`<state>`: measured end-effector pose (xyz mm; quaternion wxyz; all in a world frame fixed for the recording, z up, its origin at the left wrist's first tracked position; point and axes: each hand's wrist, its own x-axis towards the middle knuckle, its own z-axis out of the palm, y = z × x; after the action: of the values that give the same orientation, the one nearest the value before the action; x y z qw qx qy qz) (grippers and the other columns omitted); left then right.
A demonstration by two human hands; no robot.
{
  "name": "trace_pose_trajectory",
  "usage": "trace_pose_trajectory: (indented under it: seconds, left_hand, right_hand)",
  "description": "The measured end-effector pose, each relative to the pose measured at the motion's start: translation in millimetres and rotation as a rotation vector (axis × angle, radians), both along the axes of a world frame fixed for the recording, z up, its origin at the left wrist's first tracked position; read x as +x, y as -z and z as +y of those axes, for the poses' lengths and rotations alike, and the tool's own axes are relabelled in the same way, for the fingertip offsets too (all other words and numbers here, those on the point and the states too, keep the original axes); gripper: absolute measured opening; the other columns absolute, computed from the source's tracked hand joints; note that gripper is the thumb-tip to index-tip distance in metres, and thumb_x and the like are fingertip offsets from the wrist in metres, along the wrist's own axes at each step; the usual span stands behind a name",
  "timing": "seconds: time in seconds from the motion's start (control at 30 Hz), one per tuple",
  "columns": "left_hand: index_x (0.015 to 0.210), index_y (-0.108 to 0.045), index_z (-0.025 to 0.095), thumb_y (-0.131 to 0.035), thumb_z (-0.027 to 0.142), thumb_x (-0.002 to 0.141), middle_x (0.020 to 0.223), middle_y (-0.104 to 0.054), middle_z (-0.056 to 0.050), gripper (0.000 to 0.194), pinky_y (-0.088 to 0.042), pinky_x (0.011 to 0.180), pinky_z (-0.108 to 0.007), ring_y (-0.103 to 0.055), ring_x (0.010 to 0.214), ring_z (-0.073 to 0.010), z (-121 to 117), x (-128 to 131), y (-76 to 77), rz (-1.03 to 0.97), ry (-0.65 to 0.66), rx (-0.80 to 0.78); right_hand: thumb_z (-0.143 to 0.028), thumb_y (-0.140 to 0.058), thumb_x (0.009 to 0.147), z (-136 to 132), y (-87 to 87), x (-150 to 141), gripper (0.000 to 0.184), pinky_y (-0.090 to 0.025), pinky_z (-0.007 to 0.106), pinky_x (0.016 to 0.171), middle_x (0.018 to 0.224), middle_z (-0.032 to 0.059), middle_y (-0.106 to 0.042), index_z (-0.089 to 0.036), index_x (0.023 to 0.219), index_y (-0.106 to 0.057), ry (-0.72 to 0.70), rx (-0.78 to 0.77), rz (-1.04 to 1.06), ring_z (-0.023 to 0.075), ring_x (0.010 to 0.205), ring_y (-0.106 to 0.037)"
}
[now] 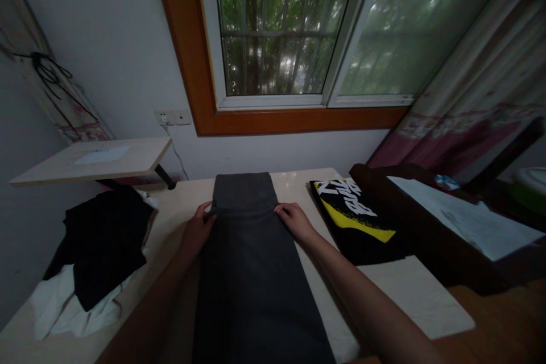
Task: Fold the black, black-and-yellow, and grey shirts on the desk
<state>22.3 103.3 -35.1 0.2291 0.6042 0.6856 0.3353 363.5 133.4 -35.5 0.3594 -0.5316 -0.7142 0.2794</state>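
Note:
A long strip of dark grey folded cloth, which looks like a garment, lies lengthwise on the pale table. Its far end forms a flat section, with a crease running across between my hands. At the left edge of that crease, my left hand pinches the cloth between thumb and fingers. Opposite it, my right hand grips the right edge in a similar pinch. The near end of the cloth runs out of view at the bottom.
To the left, black and white clothes lie heaped below a small raised shelf. A folded black shirt with yellow and white print rests on the right. Beyond it is a dark brown surface with a white sheet. The window is behind the table.

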Motion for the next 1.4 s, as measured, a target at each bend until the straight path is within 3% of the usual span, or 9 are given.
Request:
trace_pose_trajectory:
  seconds: [0.2, 0.37, 0.53, 0.73, 0.83, 1.0, 1.1, 1.2, 1.4]
  left_hand:
    - [0.136, -0.057, 0.025, -0.061, 0.039, 0.09, 0.118, -0.073, -0.009, 0.048, -0.051, 0.093, -0.037, -0.068, 0.113, -0.0268, 35, -2, 0.7, -0.037, -0.078, 0.008]
    - [0.136, -0.057, 0.027, -0.06, 0.041, 0.091, 0.117, -0.073, -0.008, 0.047, -0.051, 0.094, -0.038, -0.068, 0.112, -0.0268, 37, -4, 4.9, -0.045, -0.073, 0.021]
    - [0.143, -0.05, 0.026, -0.062, 0.042, 0.09, 0.128, -0.069, -0.01, 0.057, -0.052, 0.098, -0.04, -0.068, 0.116, -0.0272, 22, -7, 7.3, -0.1, -0.021, 0.032]
    - [0.16, -0.021, 0.021, -0.069, 0.058, 0.083, 0.14, -0.061, -0.018, 0.097, -0.05, 0.103, -0.048, -0.062, 0.126, -0.0337, -18, -11, -5.1, -0.136, 0.203, -0.007]
    - [0.162, -0.011, 0.02, -0.07, 0.058, 0.082, 0.132, -0.066, -0.017, 0.106, -0.054, 0.098, -0.051, -0.068, 0.116, -0.0334, -36, -12, -11.7, -0.242, 0.261, -0.068]
    - [0.163, -0.004, 0.022, -0.071, 0.053, 0.082, 0.119, -0.072, -0.013, 0.109, -0.057, 0.09, -0.05, -0.072, 0.105, -0.0322, -52, -15, -18.5, -0.422, 0.356, -0.221]
    - [0.162, -0.012, 0.023, -0.073, 0.05, 0.081, 0.111, -0.075, -0.01, 0.105, -0.057, 0.087, -0.049, -0.073, 0.101, -0.0326, -57, -19, -23.8, -0.46, 0.441, -0.349]
    - [0.161, -0.015, 0.025, -0.072, 0.048, 0.082, 0.11, -0.076, -0.009, 0.1, -0.056, 0.087, -0.049, -0.073, 0.1, -0.0329, -60, -22, -32.1, -0.485, 0.481, -0.457]
    - [0.162, -0.014, 0.029, -0.068, 0.053, 0.086, 0.123, -0.072, -0.01, 0.097, -0.052, 0.096, -0.048, -0.069, 0.113, -0.0317, -65, -24, -43.9, -0.439, 0.548, -0.457]
  right_hand:
    - [-0.039, -0.055, 0.087, 25, -12.6, -11, 0.027, -0.054, 0.036, 0.084, 0.085, 0.0056, -0.078, -0.023, 0.087, -0.077, 0.022, -0.06, 0.057, 0.0263, 0.088, -0.069]
    - [-0.037, -0.056, 0.085, 28, -8.0, -11, 0.025, -0.053, 0.035, 0.084, 0.087, 0.0059, -0.077, -0.022, 0.082, -0.075, 0.047, -0.07, 0.065, 0.026, 0.088, -0.069]
    - [-0.036, -0.058, 0.085, 16, -1.9, -7, 0.022, -0.051, 0.036, 0.09, 0.1, 0.0053, -0.076, -0.023, 0.093, -0.074, 0.02, -0.035, 0.117, 0.0256, 0.098, -0.067]
    - [-0.041, -0.062, 0.089, -25, -3.2, 5, 0.055, -0.053, 0.035, 0.084, 0.113, 0.0042, -0.071, -0.026, 0.141, -0.054, -0.085, -0.136, 0.175, 0.0215, 0.092, -0.066]
    - [-0.038, -0.065, 0.088, -44, -6.9, 13, 0.054, -0.052, 0.036, 0.088, 0.12, 0.0057, -0.07, -0.027, 0.14, -0.055, -0.175, -0.208, 0.17, 0.0229, 0.099, -0.067]
    - [-0.04, -0.067, 0.088, -61, -14.5, 26, 0.037, -0.051, 0.033, 0.084, 0.112, 0.0051, -0.069, -0.023, 0.121, -0.063, -0.266, -0.328, 0.202, 0.0219, 0.097, -0.065]
    - [-0.043, -0.07, 0.085, -65, -19.9, 35, 0.033, -0.049, 0.026, 0.065, 0.094, 0.001, -0.065, -0.022, 0.109, -0.064, -0.341, -0.503, 0.222, 0.0155, 0.076, -0.061]
    - [-0.047, -0.072, 0.084, -68, -25.6, 41, 0.037, -0.04, 0.021, 0.05, 0.076, -0.0047, -0.055, -0.022, 0.11, -0.061, -0.412, -0.672, 0.236, 0.0093, 0.057, -0.05]
    - [-0.047, -0.079, 0.081, -74, -36.5, 48, 0.051, -0.05, 0.021, 0.06, 0.094, -0.0007, -0.059, -0.023, 0.121, -0.058, -0.464, -0.733, 0.337, 0.0119, 0.077, -0.06]
